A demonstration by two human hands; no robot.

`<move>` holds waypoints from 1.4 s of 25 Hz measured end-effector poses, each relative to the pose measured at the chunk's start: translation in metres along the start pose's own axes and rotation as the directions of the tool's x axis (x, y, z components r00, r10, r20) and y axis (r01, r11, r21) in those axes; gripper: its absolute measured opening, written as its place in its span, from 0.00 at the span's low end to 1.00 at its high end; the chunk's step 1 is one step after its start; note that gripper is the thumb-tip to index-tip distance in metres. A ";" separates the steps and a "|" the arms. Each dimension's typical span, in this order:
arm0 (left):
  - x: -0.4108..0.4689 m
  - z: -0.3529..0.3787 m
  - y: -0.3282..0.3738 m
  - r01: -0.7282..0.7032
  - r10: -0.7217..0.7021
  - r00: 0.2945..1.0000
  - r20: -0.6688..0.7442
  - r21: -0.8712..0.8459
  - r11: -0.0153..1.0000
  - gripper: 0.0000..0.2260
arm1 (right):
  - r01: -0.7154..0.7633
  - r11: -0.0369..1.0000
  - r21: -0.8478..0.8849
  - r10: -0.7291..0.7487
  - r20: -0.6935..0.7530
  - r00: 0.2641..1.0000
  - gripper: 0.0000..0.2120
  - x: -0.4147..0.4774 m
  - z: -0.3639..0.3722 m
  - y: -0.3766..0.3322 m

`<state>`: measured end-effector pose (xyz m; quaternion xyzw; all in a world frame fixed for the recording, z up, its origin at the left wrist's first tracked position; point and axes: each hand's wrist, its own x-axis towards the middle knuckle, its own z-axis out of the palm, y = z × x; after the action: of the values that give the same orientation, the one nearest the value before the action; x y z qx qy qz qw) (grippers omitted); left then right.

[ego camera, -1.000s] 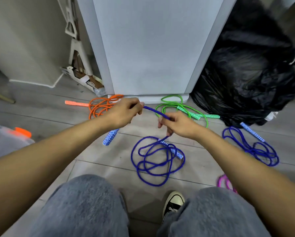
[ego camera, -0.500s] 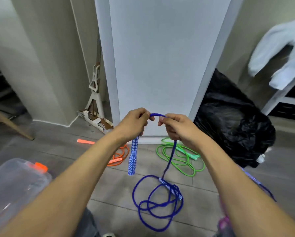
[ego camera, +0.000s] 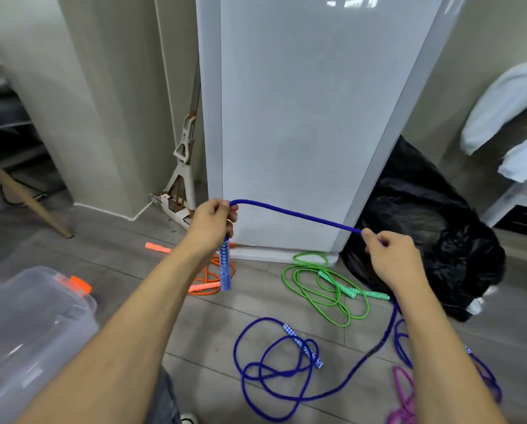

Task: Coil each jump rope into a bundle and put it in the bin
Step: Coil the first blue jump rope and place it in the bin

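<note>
Head view: blue jump rope held between hands

Left hand grips its patterned handle, which hangs down; right hand pinches the cord. Remaining cord lies looped on the floor, clear bin at lower left

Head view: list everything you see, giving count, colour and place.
blue jump rope: one, blue, held up, tail on floor
second blue rope: one, blue, floor, far right
green rope: one, green, floor, centre right
orange rope: one, orange, floor, centre left
pink rope: one, pink, bottom right
bin: one, clear, bottom left
bag: one, black, right
panel: one, white, centre
mop: one, white, left of panel
cloth: one, pale, upper right
left hand: one, grips blue jump rope's handle
right hand: one, pinches its cord
</note>
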<state>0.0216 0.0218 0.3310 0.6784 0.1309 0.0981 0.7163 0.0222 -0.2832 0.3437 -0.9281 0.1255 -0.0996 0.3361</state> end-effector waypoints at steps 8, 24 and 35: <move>-0.028 0.027 0.010 0.239 -0.214 0.958 0.191 -0.118 0.964 0.13 | 0.009 0.816 0.579 -0.144 0.188 0.972 0.18 -0.023 0.039 -0.049; -0.046 0.050 0.008 0.328 -0.276 0.938 0.209 -0.286 0.900 0.07 | 0.183 0.828 0.530 -0.233 0.029 0.972 0.04 -0.057 0.087 -0.075; -0.022 0.033 0.014 0.243 -0.228 0.969 0.095 -0.541 0.805 0.08 | 0.268 0.888 0.374 -0.398 0.331 0.856 0.05 -0.067 0.070 -0.077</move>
<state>0.0123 -0.0154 0.3478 0.4243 0.1713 0.0332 0.8885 -0.0098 -0.1640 0.3335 -0.8705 -0.1277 0.0157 0.4750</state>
